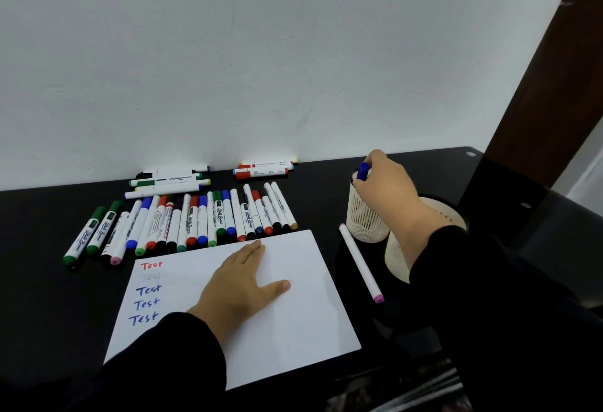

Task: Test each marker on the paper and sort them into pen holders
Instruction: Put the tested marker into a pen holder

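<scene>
The blue-capped marker (363,171) stands nearly upright, cap up, its long axis vertical, going into the far pen holder (365,219) near the table's right back corner. The right hand (385,183) pinches it at the top; the left hand (243,276) lies flat, fingers straight, on the paper (293,313). If released off-centre it could catch the rim and tip out, or nudge the light holder against the second holder (396,261) beside it.
</scene>
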The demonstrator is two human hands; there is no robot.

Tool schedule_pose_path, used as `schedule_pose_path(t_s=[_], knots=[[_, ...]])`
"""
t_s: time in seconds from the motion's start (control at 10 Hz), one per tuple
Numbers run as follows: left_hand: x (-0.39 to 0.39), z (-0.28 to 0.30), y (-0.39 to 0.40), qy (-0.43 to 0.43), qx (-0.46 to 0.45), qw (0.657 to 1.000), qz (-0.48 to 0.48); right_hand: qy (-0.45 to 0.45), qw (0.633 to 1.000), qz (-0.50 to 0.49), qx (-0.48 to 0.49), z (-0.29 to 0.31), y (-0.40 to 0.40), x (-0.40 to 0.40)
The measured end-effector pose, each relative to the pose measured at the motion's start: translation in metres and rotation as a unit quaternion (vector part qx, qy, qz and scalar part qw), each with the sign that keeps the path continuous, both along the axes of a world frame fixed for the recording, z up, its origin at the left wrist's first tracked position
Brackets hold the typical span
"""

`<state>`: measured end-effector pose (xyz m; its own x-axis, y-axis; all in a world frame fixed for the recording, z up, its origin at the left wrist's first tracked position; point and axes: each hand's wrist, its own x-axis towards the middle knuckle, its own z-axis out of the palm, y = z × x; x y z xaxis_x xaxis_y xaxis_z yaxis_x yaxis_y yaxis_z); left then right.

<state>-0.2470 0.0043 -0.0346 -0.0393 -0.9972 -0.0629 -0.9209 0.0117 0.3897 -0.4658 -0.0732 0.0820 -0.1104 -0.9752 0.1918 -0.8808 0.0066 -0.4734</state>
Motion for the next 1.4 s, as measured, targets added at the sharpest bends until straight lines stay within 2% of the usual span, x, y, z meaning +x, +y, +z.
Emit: schedule_pose_path(t_s=[0.2, 0.3, 0.4, 0.6, 0.8, 0.9, 1.0, 1.1, 1.3, 1.4], knots=[[0.000, 0.000, 0.000, 0.000, -0.003, 1.000, -0.002, 0.083, 0.996, -0.008, 0.033, 0.002, -0.003, 0.001], [0.001, -0.002, 0.000, 0.007, -0.008, 1.000, -0.001, 0.074, 0.997, -0.011, 0.018, 0.002, -0.003, 0.002], [0.001, -0.002, 0.000, 0.004, -0.005, 1.000, -0.002, -0.005, 1.000, -0.008, -0.020, 0.000, 0.001, 0.000], [0.001, -0.001, -0.001, -0.001, 0.007, 1.000, -0.001, 0.082, 0.991, 0.000, 0.110, 0.015, 0.002, 0.003], [0.001, -0.002, -0.001, 0.000, 0.015, 1.000, 0.001, 0.128, 0.988, 0.012, 0.081, 0.009, 0.002, 0.003], [0.002, 0.000, -0.001, 0.000, 0.028, 1.000, -0.001, 0.122, 0.992, 0.028, -0.013, 0.002, 0.002, 0.000], [0.003, 0.007, -0.006, 0.018, 0.058, 0.998, 0.000, 0.194, 0.978, 0.040, -0.057, 0.002, 0.009, 0.002], [0.006, 0.016, -0.008, 0.041, 0.068, 0.997, 0.000, 0.224, 0.964, 0.077, -0.118, 0.004, 0.017, 0.013], [0.032, 0.028, 0.010, 0.080, 0.003, 0.996, 0.032, 0.229, 0.954, 0.177, -0.083, -0.003, 0.035, 0.062], [0.063, 0.026, 0.027, 0.064, -0.022, 0.996, 0.064, 0.211, 0.951, 0.218, -0.057, -0.014, 0.039, 0.094]])
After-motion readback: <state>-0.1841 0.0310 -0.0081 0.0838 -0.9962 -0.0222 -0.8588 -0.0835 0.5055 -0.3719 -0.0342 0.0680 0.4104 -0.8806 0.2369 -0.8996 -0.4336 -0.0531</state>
